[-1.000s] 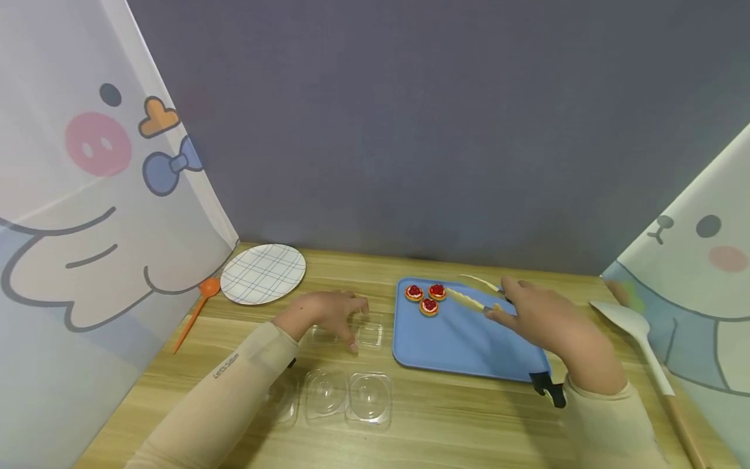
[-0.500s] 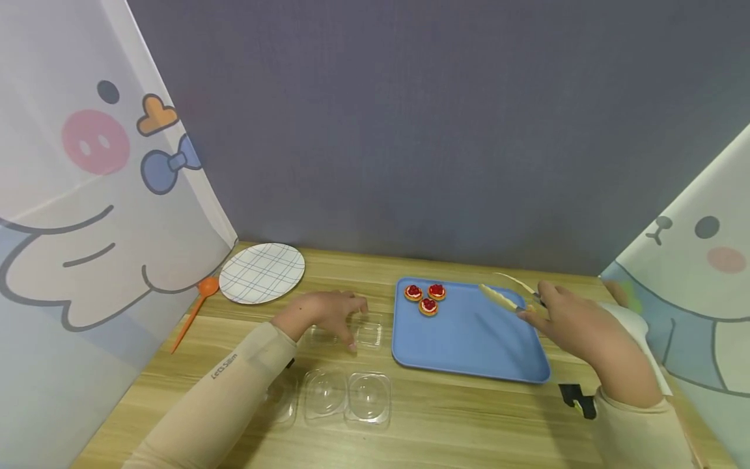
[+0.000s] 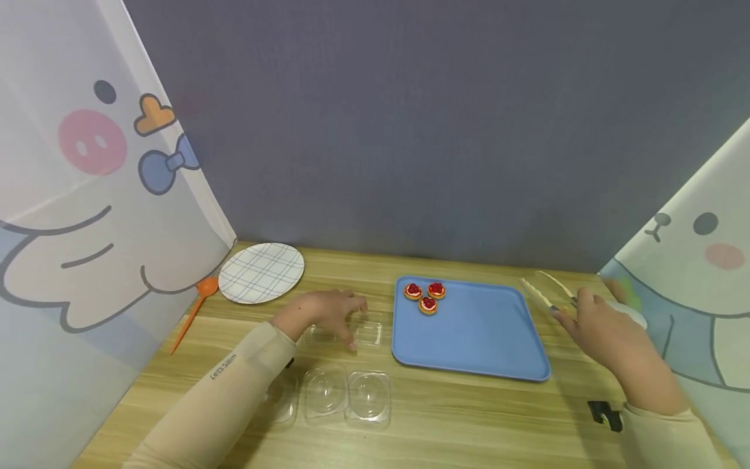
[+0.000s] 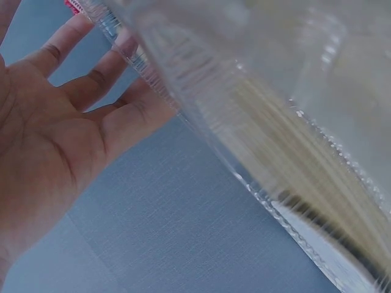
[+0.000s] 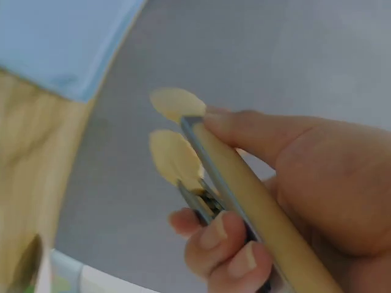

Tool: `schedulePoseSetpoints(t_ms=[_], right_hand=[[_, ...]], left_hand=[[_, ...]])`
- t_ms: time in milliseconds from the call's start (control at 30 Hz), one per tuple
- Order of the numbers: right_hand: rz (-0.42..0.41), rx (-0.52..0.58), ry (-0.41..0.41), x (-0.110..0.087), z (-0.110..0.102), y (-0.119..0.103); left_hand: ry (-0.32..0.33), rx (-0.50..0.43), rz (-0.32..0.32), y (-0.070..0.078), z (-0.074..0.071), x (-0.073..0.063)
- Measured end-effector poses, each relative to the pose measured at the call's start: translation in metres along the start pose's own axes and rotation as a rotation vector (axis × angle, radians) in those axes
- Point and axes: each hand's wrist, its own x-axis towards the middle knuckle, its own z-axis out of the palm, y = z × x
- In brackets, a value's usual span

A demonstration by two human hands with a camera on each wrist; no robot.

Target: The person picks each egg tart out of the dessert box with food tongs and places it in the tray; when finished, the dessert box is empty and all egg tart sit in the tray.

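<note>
My right hand (image 3: 609,335) grips a pair of tongs (image 5: 244,189) by the wood-coloured handles, thumb on one arm and fingers curled round the other. Their pale tips stand apart with nothing between them, just right of the blue tray (image 3: 469,332). Three small red-topped tarts (image 3: 428,305) lie together at the tray's back left. My left hand (image 3: 328,314) is at a clear plastic box (image 3: 369,331) left of the tray. In the left wrist view its fingers (image 4: 131,122) reach out, fairly straight, to the edge of that clear plastic.
Clear domed plastic lids (image 3: 368,395) lie in front of the left hand, partly behind the sleeve. A checked plate (image 3: 262,273) and an orange spoon (image 3: 190,319) lie at the back left. Beyond the right hand shows a white utensil head (image 3: 629,314), mostly hidden.
My right hand has carried the tongs rightward, from over the tray to beyond its right edge. The left hand and the three tarts have stayed in place.
</note>
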Motion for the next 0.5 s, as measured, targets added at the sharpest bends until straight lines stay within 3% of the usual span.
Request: schedulePoseSetpoints(t_ms=[233,500], right_hand=[[0.045,0.047,0.047,-0.001,0.017,0.016],[0.082,0.082,0.019,0.000,0.036,0.032]], left_hand=[[0.001,0.000,0.004,0.000,0.000,0.000],[0.002,-0.008,0.005,0.001,-0.001,-0.001]])
